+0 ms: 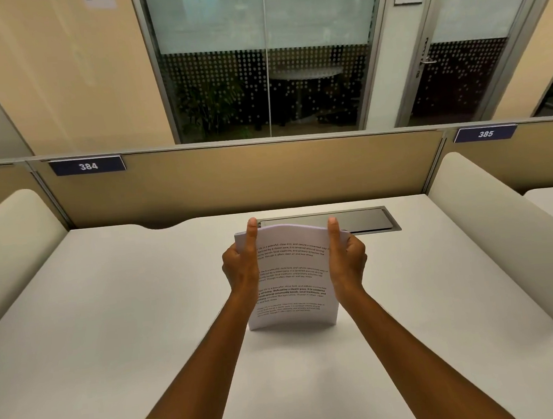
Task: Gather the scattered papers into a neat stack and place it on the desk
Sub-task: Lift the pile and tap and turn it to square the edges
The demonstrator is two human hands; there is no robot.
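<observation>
Papers (pixel 291 275): upright, bottom edge on bench (pixel 111 324).
Left hand (pixel 240 269): fingers clamp left edge.
Right hand (pixel 348 260): fingers clamp right edge.

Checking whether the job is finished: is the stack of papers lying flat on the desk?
No, both hands, left hand and right hand, hold the paper stack upright, its bottom edge on the desk.
</observation>
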